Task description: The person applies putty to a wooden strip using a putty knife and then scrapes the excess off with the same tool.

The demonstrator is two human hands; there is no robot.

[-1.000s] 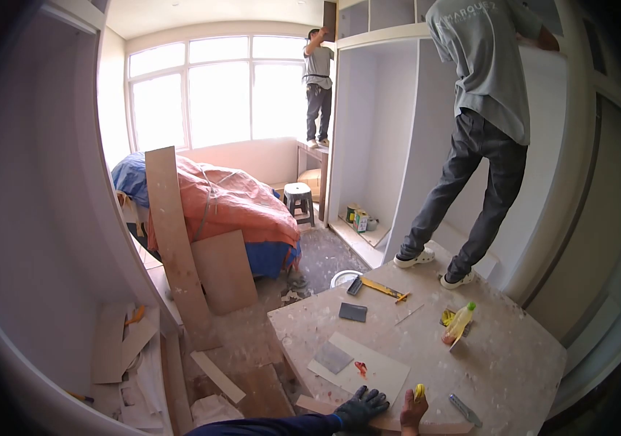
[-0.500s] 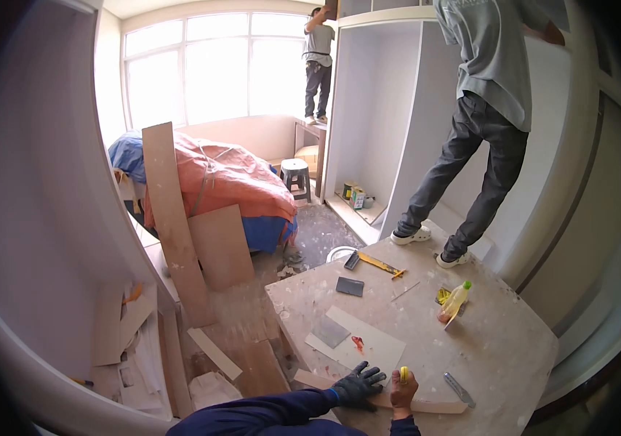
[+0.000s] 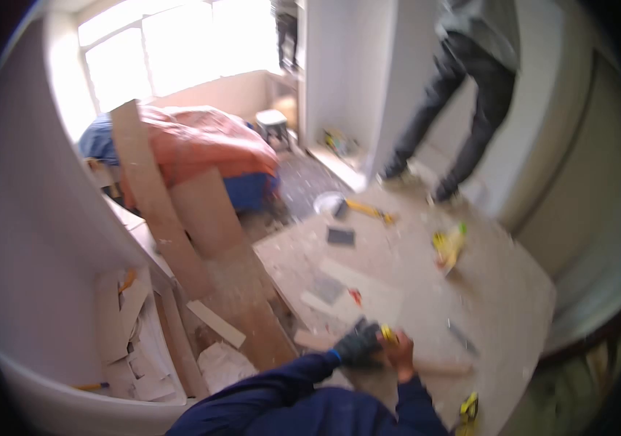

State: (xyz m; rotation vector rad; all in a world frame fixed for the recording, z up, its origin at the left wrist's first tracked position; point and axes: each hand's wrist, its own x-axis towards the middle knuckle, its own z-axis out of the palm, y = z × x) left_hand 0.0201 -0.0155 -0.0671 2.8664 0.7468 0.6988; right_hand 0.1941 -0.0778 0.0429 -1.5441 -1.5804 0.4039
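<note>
My left hand (image 3: 358, 344) wears a dark glove and rests at a narrow wooden strip (image 3: 438, 368) on the board table; motion blurs its fingers. Close against it, my bare right hand (image 3: 399, 350) is wrapped round a small yellow object (image 3: 388, 333), too blurred to identify. Beyond the hands lie a pale flat panel (image 3: 361, 287) and a red item (image 3: 355, 296). A grey cutter-like tool (image 3: 462, 338) is to the right of my right hand. Another yellow and black tool (image 3: 469, 408) lies near the table's close edge.
A person (image 3: 470, 87) stands on the far side of the table (image 3: 499, 291); another stands by the window. A yellow-handled tool (image 3: 371, 211), a dark block (image 3: 341, 236) and a bottle (image 3: 450, 243) lie on the table. Planks (image 3: 154, 203) lean by a covered heap (image 3: 209, 145).
The view has tipped downward and blurred. My right hand has moved left against my gloved left hand, with the yellow object. The yellow and black tool at the near edge has come into view.
</note>
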